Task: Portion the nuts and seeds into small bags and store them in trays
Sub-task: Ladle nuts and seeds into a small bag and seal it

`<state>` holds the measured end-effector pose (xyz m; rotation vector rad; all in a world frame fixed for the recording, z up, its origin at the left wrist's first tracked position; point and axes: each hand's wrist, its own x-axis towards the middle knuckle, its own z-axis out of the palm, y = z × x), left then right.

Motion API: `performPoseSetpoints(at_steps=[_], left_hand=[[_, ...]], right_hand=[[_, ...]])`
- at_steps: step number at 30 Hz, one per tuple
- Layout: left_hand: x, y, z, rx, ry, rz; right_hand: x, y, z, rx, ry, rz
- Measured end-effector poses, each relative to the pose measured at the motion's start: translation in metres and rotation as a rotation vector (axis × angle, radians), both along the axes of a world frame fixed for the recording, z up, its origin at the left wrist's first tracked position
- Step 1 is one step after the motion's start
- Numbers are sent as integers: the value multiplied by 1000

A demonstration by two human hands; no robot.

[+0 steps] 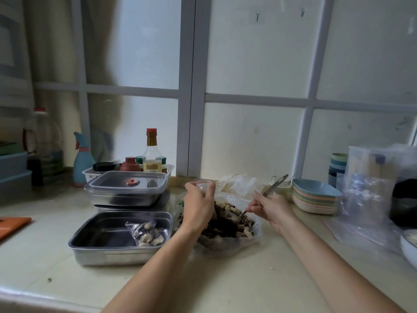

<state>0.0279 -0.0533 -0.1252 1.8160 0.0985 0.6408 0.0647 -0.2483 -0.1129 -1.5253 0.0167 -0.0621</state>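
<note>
Over nut pile [225,227], left hand [198,201] gripping half-hidden small bag [203,185], right hand [268,207] pinching tongs [275,184], tips blurred

Clock bearings from nut bag [225,243]: crinkled clear film, glossy. Open tray [94,233], 9 o'clock: steel, brushed dull sheen. Filled bag [146,233] inside: clear film. Held bag [202,188], 11 o'clock: thin clear plastic. Tweezers [274,185], 1 o'clock: bright smooth metal. Plates [316,197], 2 o'clock: matt.

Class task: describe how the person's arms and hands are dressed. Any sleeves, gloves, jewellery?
The left forearm and right forearm are bare to the frame's edge: no sleeves show. The left hand and right hand wear no gloves, and no watch, ring or bracelet shows.
</note>
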Motion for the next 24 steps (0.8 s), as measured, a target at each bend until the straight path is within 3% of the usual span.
performPoseSetpoints(at_steps=[8, 14, 24], left_hand=[[10, 6, -10, -51, 28, -139], [1, -1, -7, 75, 33, -148], [-1, 1, -3, 40, 52, -137]], right_hand=[[-9, 7, 1, -187, -256, -97], [-11, 10, 0, -299, -377, -99], [-4, 4, -8, -287, -338, -114]])
